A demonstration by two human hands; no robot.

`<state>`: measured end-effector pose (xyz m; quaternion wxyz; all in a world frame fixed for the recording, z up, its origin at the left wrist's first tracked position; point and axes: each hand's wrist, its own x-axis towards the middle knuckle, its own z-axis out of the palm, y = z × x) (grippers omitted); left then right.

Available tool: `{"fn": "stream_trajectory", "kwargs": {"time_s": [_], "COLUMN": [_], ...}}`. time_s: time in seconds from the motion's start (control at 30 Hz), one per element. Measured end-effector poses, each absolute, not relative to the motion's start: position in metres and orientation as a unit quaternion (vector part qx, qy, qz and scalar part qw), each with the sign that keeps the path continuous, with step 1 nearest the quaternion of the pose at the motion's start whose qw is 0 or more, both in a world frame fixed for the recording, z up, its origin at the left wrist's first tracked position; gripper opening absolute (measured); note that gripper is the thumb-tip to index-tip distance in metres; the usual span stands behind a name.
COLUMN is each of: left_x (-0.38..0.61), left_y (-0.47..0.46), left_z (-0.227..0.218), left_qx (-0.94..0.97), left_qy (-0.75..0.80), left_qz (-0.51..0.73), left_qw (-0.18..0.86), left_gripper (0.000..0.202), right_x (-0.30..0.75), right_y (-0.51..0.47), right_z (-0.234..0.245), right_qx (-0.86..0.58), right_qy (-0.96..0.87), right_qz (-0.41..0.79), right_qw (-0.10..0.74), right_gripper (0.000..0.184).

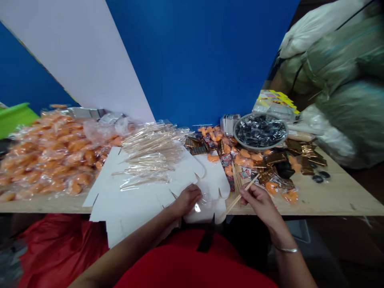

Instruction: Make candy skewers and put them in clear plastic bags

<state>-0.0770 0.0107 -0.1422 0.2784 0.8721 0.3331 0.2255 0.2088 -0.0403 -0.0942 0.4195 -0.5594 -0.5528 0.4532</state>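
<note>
Left hand (pixel 186 201) rested half-open on white card (pixel 129 208), right hand (pixel 260 204) pinched wooden stick (pixel 242 195), bagged orange sweets (pixel 54 156) left of card.

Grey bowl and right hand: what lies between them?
Head view: gold-brown sachets and orange pieces in clear wrap lie between bowl and right hand.

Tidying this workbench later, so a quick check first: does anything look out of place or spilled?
The white die-cut card hangs over the front edge of the wooden table. Wrapped orange pieces also lie jumbled among gold sachets, unsorted, as if spilled.
</note>
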Motion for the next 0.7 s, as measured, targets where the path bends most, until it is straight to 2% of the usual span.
{"fn": "stream_trajectory", "kwargs": {"time_s": [0.13, 0.3, 0.53, 0.7], "left_x": [-0.078, -0.079, -0.077, -0.076], "left_y": [0.010, 0.011, -0.001, -0.008], "left_z": [-0.146, -0.150, -0.138, -0.130], "left_qx": [0.870, 0.870, 0.857, 0.748], "left_qy": [0.336, 0.331, 0.375, 0.453], "left_qz": [0.233, 0.239, 0.261, 0.316], "left_qw": [0.277, 0.275, 0.240, 0.367], "left_gripper": [0.033, 0.032, 0.027, 0.031], "right_x": [0.184, 0.142, 0.128, 0.131], "right_y": [-0.034, -0.018, -0.009, -0.009], "right_z": [-0.098, -0.121, -0.137, -0.148], "right_qx": [-0.534, -0.528, -0.487, -0.519], "right_qy": [-0.544, -0.604, -0.581, -0.562], "right_qz": [0.519, 0.506, 0.555, 0.532], "right_qw": [0.387, 0.316, 0.342, 0.363], "right_gripper": [0.025, 0.022, 0.024, 0.027]}}
